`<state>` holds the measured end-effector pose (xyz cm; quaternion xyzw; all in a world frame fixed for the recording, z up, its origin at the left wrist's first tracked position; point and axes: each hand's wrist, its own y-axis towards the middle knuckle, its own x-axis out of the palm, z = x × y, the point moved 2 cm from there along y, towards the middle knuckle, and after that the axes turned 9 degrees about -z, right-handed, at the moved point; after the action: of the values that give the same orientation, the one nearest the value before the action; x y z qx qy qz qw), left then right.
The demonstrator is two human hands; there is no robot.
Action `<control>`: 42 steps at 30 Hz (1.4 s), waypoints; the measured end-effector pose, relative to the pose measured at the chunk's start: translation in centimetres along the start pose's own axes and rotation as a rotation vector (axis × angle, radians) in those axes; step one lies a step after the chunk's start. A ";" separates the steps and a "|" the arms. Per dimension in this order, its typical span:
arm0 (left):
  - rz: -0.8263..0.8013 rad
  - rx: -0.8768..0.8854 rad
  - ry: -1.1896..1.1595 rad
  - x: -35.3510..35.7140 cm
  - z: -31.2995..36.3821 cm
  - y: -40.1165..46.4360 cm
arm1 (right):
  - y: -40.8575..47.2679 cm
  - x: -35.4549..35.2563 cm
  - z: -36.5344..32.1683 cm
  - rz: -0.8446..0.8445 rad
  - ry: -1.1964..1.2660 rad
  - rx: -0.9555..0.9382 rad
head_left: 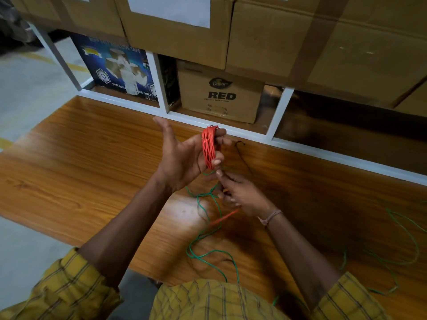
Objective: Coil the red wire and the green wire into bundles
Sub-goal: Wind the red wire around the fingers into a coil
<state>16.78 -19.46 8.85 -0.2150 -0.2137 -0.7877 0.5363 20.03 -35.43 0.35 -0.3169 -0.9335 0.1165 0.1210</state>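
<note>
The red wire (208, 147) is wound in several turns around the fingers of my left hand (182, 155), which is raised palm-up above the wooden table (80, 162) with the thumb spread. A loose red tail (225, 217) runs down from the coil through my right hand (240, 195), which pinches it just below the left hand. The green wire (208, 252) lies uncoiled in loose loops on the table under both hands and trails off to the right (406, 229).
A white shelf frame (231, 131) borders the table's far edge, holding a brown "RED" carton (219, 93) and a blue tape box (115, 68). Large cardboard boxes (300, 35) stack above. A thin dark wire (242, 155) lies near the shelf. Grey floor is at left.
</note>
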 end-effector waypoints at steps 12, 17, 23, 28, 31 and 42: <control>0.399 0.130 0.194 -2.2 -0.1 0.3 | -2.0 1.8 -0.1 0.045 -0.080 0.004; 0.359 0.009 0.518 -2.7 -1.3 -0.2 | -4.3 1.5 -3.1 -0.125 -0.345 0.030; 0.158 -0.210 0.758 -2.6 -4.0 -1.8 | -5.1 -1.3 -7.8 -0.117 -0.319 -0.072; 0.025 -0.320 0.864 -1.1 -4.4 -2.8 | -4.3 -4.0 -10.0 -0.040 -0.350 -0.156; -0.039 -0.302 0.821 0.2 -3.7 -3.2 | -3.5 -5.4 -10.5 0.042 -0.428 -0.208; -0.218 -0.141 0.150 2.5 -1.3 -2.3 | 0.0 -5.7 -6.0 0.286 -0.426 -0.325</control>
<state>13.69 -21.31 8.99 -0.1682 -0.1392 -0.8683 0.4455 26.24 -38.15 5.10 -0.4287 -0.8902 0.0453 -0.1473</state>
